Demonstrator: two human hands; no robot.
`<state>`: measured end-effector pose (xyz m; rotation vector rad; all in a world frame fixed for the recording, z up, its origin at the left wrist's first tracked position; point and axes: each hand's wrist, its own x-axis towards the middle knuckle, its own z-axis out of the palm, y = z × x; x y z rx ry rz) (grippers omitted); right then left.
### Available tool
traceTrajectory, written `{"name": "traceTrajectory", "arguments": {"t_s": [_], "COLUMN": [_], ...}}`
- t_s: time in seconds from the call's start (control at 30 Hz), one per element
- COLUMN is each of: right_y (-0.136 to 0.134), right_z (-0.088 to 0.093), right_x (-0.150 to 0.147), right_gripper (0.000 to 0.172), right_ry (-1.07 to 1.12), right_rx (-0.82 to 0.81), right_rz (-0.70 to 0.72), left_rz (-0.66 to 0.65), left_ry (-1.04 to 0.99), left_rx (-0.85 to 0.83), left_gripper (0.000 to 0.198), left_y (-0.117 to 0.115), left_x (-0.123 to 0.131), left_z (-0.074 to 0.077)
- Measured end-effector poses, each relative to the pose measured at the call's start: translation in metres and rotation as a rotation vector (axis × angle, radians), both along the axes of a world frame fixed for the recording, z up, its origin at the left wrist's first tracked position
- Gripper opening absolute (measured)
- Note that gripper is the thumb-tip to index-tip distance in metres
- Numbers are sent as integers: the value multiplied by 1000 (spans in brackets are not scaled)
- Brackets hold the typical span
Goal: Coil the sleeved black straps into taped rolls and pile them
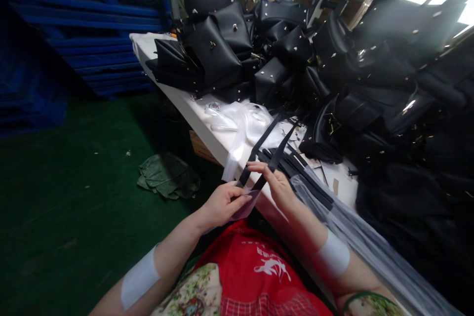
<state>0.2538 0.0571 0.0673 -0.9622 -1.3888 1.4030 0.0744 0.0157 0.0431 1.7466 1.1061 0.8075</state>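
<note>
My left hand (224, 203) is closed in a pinch on the near end of a black strap (259, 145) and touches a small pinkish piece (247, 207) held below it. My right hand (276, 185) pinches a second black strap (280, 150) just beside it. Both straps run up and away over the white table's edge (192, 113) toward a pile of black bags. More black straps (299, 170) lie flat on the table right of my hands.
Several black handbags (218, 49) with metal studs are heaped across the table, filling its right side. Crumpled clear plastic bags (240, 121) lie near the edge. Blue pallets (85, 19) are stacked at the left, and a green cloth (168, 177) lies on the dark green floor.
</note>
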Motion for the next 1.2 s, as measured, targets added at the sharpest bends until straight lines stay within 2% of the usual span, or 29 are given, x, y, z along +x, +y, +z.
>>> {"name": "traceTrajectory", "arguments": {"t_s": [0.13,0.23,0.27,0.33,0.4,0.43,0.57,0.67,0.73,0.83,1.0,1.1,1.2], "right_y": [0,14,20,31,40,43,51,50,47,40,19,17,35], "right_z": [-27,-33,-31,-26,-21,-20,-21,-18,-14,-11,-17,-21,-21], "right_x": [-12,-7,-5,-3,-5,-7,-21,-27,-28,-29,-31,-26,-13], "right_gripper": [31,25,21,17,20,23,23,25,32,40,45,46,45], "right_ry": [163,320,370,440,476,482,414,309,269,232,208,206,246], "right_rx": [-184,-430,-535,-724,-823,-841,-763,-528,-353,-217,-173,-182,-274], "right_rz": [-98,-218,-193,-25,149,186,82,25,-3,-20,25,42,-19], "left_rz": [13,-17,-34,-62,-61,-43,49,58,85,115,84,25,-57], "left_ry": [-43,-23,-7,16,16,8,-92,-236,-291,-310,-348,-344,-242], "left_rx": [-37,-62,-63,-65,-68,-73,-194,-399,-462,-407,-314,-305,-207], "left_gripper": [37,37,37,36,36,36,39,44,46,47,46,43,37], "left_y": [6,7,7,6,6,7,13,18,21,28,43,47,48], "left_x": [2,2,3,4,7,8,10,6,3,4,16,18,12], "left_z": [-4,-7,-7,-6,-5,-5,-9,-10,-8,-2,3,3,2]}}
